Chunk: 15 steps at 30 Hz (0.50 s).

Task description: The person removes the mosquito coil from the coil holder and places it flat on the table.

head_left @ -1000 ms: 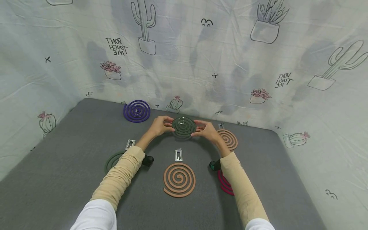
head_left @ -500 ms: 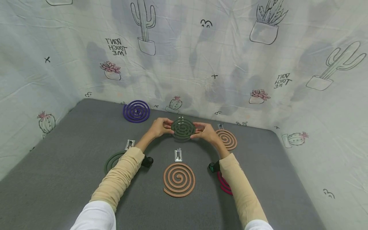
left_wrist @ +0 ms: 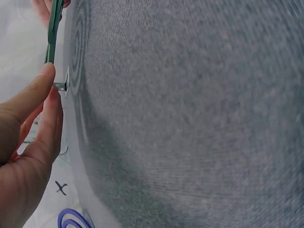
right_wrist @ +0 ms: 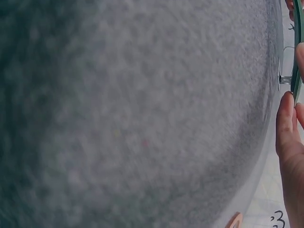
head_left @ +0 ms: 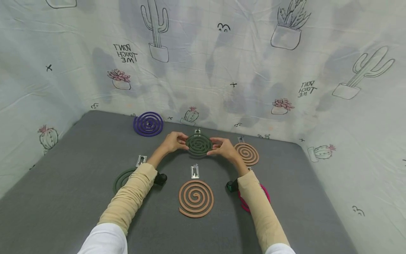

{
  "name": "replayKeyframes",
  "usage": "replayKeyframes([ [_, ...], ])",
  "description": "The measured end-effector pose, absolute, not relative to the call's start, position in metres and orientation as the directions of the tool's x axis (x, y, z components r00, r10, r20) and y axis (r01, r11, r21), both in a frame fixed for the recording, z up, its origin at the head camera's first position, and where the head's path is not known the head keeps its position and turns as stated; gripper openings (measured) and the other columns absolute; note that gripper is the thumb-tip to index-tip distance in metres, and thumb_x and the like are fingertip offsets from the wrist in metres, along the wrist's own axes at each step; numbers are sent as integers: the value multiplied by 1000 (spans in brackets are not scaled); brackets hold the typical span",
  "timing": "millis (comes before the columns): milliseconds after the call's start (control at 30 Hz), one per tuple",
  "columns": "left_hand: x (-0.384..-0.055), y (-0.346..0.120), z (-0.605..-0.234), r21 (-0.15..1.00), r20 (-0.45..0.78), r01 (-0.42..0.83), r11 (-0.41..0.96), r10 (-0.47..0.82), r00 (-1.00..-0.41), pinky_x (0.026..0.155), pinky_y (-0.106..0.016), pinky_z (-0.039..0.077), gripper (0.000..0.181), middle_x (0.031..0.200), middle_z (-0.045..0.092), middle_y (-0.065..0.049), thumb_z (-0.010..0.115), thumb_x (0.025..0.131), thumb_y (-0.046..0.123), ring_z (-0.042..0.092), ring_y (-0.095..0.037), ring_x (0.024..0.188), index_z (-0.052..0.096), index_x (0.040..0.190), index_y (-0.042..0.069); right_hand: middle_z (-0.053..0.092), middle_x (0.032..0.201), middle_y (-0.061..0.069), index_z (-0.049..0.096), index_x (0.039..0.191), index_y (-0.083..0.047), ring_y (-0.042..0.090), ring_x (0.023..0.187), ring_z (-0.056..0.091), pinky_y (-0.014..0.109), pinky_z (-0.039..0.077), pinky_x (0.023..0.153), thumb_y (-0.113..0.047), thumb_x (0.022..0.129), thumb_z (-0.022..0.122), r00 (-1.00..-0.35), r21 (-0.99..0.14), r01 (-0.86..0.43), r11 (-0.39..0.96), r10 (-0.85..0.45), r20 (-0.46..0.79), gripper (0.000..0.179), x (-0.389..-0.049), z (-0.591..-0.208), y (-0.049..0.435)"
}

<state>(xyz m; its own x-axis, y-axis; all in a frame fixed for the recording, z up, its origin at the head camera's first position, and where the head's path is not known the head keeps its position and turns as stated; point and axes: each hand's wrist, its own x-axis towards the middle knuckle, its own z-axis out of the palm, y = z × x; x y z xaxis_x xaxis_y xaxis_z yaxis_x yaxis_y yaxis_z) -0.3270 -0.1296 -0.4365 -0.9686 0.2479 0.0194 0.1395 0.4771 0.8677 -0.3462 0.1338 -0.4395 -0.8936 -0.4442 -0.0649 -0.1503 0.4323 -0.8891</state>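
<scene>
A dark green mosquito coil (head_left: 199, 144) is held flat between both hands, raised off the grey table. My left hand (head_left: 176, 141) pinches its left rim between thumb and fingers. On the opposite rim, the right hand (head_left: 223, 147) does the same. Both wrist views show the coil edge-on, as a thin green strip (left_wrist: 53, 31) at the left fingertips and a similar green edge (right_wrist: 297, 33) at the right ones. Just behind the coil stands a small metal coil stand (head_left: 197, 131), partly hidden in the head view; its upright tab (left_wrist: 61, 86) shows in the left wrist view.
On the table (head_left: 304, 211) lie a purple coil (head_left: 148, 124), two tan coils, one in front (head_left: 196, 198) and one at right (head_left: 246, 153), a second green coil (head_left: 120, 181) and a red coil (head_left: 266, 193), the last two partly under the forearms. Metal stands (head_left: 195, 171) sit near several coils.
The green coil and both hands have come slightly toward me, so the metal stand behind shows more clearly. The grip is unchanged. The head view has shifted a little.
</scene>
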Motion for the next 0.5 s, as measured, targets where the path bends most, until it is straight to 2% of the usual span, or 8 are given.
replayKeyframes([
  [133, -327, -132, -438, 873, 2, 124, 473, 251, -968, 82, -33, 56, 48, 115, 65, -21, 82, 75, 8, 66, -29, 101, 63, 117, -6, 56, 131, 19, 53, 135, -1, 32, 114, 57, 43, 52, 91, -6, 74, 83, -897, -880, -163, 447, -438, -56, 68, -344, -441, 131],
  [200, -324, -130, -434, 866, -40, 87, 492, 241, -970, 88, -36, 54, 48, 121, 61, -24, 78, 79, 3, 62, -34, 108, 60, 122, -8, 58, 128, 20, 54, 134, -1, 32, 112, 58, 43, 52, 90, -7, 73, 83, -901, -874, -171, 455, -431, -48, 68, -344, -442, 130],
  [500, -325, -132, -434, 846, -47, 109, 522, 276, -960, 91, -37, 53, 50, 127, 56, -27, 72, 83, -1, 59, -37, 113, 54, 128, -11, 57, 130, 19, 54, 133, 0, 31, 110, 59, 39, 54, 88, -6, 73, 83, -914, -884, -154, 440, -405, -42, 67, -339, -440, 126],
])
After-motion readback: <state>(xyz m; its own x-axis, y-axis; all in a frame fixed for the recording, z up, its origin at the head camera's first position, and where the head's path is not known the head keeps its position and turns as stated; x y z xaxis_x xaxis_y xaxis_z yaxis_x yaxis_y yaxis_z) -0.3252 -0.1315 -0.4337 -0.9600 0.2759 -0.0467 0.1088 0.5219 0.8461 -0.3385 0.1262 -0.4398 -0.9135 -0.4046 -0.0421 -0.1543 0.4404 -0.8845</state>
